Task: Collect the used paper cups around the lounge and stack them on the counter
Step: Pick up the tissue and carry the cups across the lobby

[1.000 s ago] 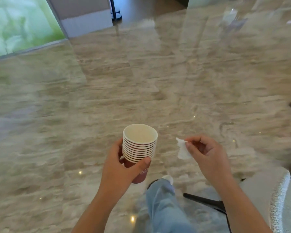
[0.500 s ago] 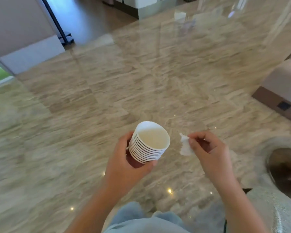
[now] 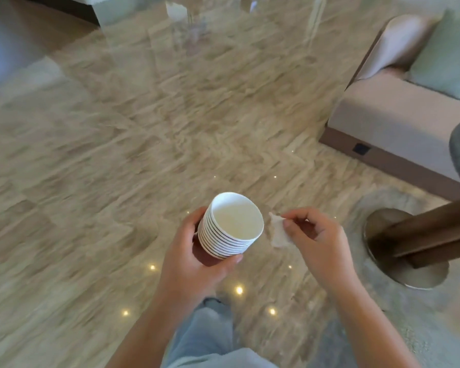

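The stack of paper cups (image 3: 231, 229) sits low in the middle of the view, nested rim on rim, tilted so its white mouth faces up and a little to the right. The left hand (image 3: 194, 251) grips it from the left, fingers curled round the dark red wall and thumb across the near side under the lowest rim. Just right of the stack's rim, the right hand (image 3: 319, 240) pinches a crumpled white paper scrap (image 3: 279, 232) between thumb and forefinger. The scrap is close to the cups, with a thin strip of floor showing between them.

Ahead and to the left of the stack, glossy beige marble floor (image 3: 117, 155) runs wide and unbroken, blurred, with small light spots reflected near the stack's underside. Below the stack, a leg in light blue jeans (image 3: 207, 330) steps forward.

Ahead and right of the stack stands a pale sofa (image 3: 398, 110) on a dark brown plinth (image 3: 383, 152). Its near corner points toward the floor, and a pale green cushion (image 3: 446, 62) lies on the seat. Right of the stack, past the right hand, the curved edge of a grey shaggy rug (image 3: 422, 328) meets the marble. A round metal base (image 3: 409, 274) rests on it with a brown wooden post (image 3: 422, 235) slanting out toward the frame's edge. Between the sofa's corner and the rug's edge, a strip of marble stays open.
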Action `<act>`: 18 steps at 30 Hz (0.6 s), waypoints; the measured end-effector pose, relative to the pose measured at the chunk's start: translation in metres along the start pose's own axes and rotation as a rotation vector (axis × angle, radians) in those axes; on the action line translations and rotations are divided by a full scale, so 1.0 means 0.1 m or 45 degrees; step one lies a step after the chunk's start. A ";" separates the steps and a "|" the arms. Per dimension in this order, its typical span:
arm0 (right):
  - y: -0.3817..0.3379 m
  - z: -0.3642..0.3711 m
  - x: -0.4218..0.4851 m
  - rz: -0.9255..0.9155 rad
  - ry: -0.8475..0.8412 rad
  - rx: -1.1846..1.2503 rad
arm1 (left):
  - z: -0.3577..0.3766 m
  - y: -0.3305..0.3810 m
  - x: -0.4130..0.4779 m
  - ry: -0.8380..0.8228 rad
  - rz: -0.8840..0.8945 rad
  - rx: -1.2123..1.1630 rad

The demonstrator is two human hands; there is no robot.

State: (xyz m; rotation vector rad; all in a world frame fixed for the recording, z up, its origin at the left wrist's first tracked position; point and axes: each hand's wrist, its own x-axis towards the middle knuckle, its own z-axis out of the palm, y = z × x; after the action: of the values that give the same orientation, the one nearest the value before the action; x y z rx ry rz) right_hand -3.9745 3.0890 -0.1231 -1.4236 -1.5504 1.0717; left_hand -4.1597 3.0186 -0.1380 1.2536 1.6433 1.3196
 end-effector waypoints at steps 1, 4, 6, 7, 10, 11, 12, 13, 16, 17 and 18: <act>-0.12 0.12 0.23 -0.022 -0.022 -0.008 | -0.06 0.00 0.26 0.001 -0.006 -0.021; -0.41 0.40 0.87 -0.114 -0.025 -0.022 | -0.22 0.00 1.03 -0.010 0.019 -0.046; -0.47 0.49 1.23 -0.125 -0.014 -0.019 | -0.25 -0.03 1.48 -0.023 0.033 -0.038; -0.47 0.50 1.39 -0.110 -0.008 -0.015 | -0.24 -0.05 1.67 -0.023 0.033 -0.035; -0.36 0.45 1.79 -0.003 0.056 0.003 | -0.13 -0.11 2.16 -0.056 0.016 -0.045; -0.31 0.41 1.93 0.042 0.089 0.010 | -0.07 -0.12 2.33 -0.085 0.001 -0.060; -0.25 0.36 2.07 0.085 0.125 0.022 | 0.01 -0.13 2.50 -0.121 -0.009 -0.075; -0.19 0.30 2.23 0.121 0.160 0.035 | 0.10 -0.13 2.68 -0.157 -0.012 -0.081; -0.03 0.13 2.78 0.175 0.229 0.060 | 0.45 -0.10 3.27 -0.218 -0.001 -0.071; 0.02 0.06 2.99 0.178 0.257 0.068 | 0.59 -0.08 3.48 -0.241 0.015 -0.077; 0.07 -0.02 3.21 0.175 0.289 0.080 | 0.74 -0.05 3.71 -0.270 0.035 -0.077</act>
State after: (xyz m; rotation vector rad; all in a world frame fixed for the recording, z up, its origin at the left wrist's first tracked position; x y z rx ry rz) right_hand -3.9992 3.4093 -0.1311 -1.5675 -1.2630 0.9906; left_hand -4.2077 3.3935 -0.1397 1.3350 1.4337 1.1987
